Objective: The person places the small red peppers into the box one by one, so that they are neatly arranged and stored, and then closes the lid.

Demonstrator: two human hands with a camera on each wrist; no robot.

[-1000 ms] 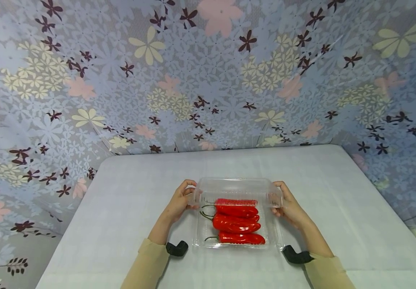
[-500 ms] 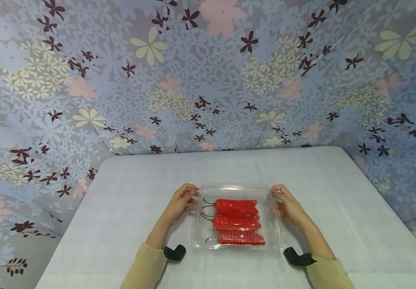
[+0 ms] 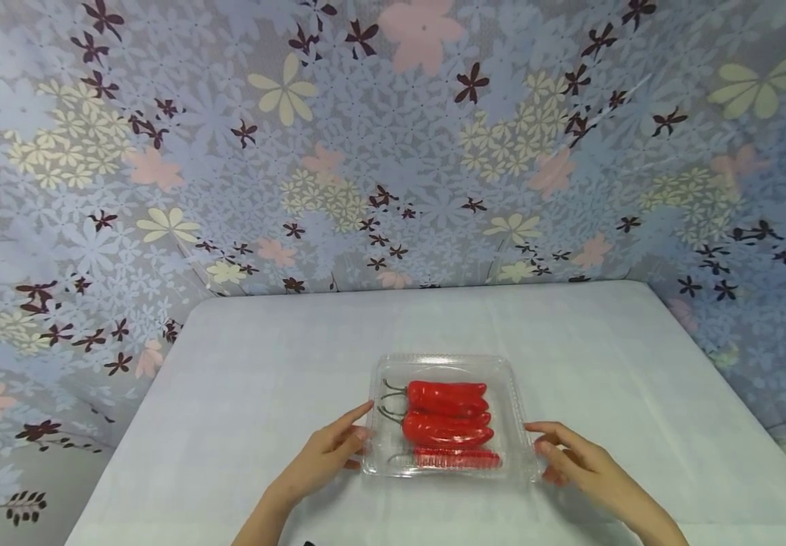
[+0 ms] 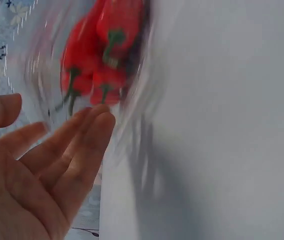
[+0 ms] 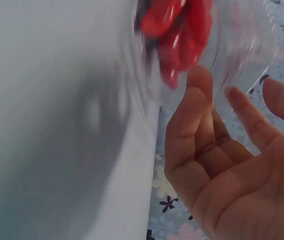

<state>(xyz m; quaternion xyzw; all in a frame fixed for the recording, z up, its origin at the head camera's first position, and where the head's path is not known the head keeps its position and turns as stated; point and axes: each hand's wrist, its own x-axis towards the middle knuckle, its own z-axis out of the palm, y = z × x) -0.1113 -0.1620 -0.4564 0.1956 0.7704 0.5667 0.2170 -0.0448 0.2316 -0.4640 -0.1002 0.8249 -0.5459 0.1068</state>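
Observation:
A clear plastic clamshell box lies on the table in the head view, its lid down over the base. Several red chili peppers with green stems sit inside, side by side, stems to the left. My left hand is at the box's left side, fingers extended and fingertips at its edge. On the opposite side, my right hand has its fingertips at the right edge, the fingers slightly bent. Neither wrist view shows a grip round the box. Whether the lid is snapped down cannot be told.
A white cloth covers the table, with its surface stretching to both sides and behind the box. A flowered fabric backdrop rises along the back and sides.
The lid has swung down toward me over the peppers. Both hands have let go of its far corners and moved nearer to me along the box's sides.

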